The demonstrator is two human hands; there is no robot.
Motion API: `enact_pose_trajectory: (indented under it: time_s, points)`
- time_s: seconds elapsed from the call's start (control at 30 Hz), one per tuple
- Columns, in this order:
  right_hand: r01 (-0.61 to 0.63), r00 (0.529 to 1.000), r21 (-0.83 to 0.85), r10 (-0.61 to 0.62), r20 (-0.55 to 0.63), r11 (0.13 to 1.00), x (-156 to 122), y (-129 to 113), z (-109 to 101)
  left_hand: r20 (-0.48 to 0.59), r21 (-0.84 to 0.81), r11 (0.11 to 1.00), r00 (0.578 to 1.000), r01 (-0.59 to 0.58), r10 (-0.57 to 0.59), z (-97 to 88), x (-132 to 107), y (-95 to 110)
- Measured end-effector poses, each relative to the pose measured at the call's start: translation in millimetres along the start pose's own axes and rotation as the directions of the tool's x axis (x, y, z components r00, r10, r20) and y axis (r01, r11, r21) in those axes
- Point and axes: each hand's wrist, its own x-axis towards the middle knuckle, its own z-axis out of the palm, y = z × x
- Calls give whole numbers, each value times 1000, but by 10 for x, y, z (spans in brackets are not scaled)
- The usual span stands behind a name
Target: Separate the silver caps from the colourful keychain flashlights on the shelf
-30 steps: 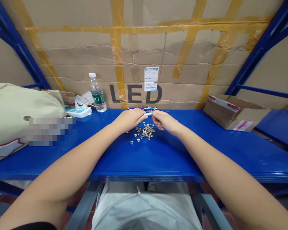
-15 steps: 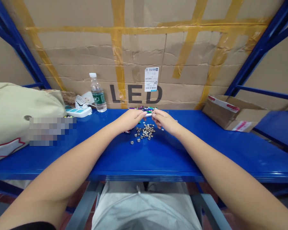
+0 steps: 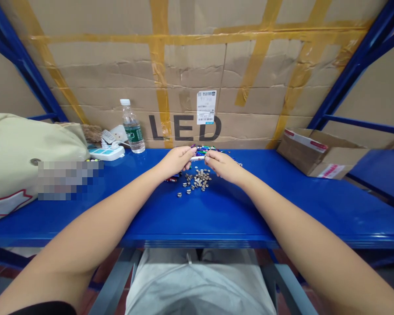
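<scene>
Between my two hands, low above the blue table, is a slim silver-white tube (image 3: pixel 197 158), held roughly level. My left hand (image 3: pixel 175 161) pinches its left end, and the fingers of my right hand (image 3: pixel 223 164) close around its right end. Just in front of them lies a loose cluster of small silver button cells (image 3: pixel 202 178), some stacked together. Behind the hands, partly hidden, is a pile of slim coloured metal tubes (image 3: pixel 207 149) in blue, green and purple. A few dark red and blue tubes (image 3: pixel 172 178) show under my left wrist.
A water bottle (image 3: pixel 133 127) and a white power strip (image 3: pixel 107 152) stand at the back left, beside a large pale bag (image 3: pixel 29 140). An open cardboard box (image 3: pixel 310 153) sits at the right. A big taped carton (image 3: pixel 124 78) walls off the table's back.
Both hands have shifted slightly left with the tube, and more of the coloured tubes now shows behind them. The camera view has moved a little.
</scene>
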Motion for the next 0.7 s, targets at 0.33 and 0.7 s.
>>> enact_pose_trajectory:
  time_s: [0.33,0.7]
  points:
    - [-92,991,38,88,99,995,17,80,16,21,197,980,1000,-27,24,17,6,-43]
    - [172,977,-355,-114,178,919,38,115,-50,143,227,962,972,148,-184,12,17,-108]
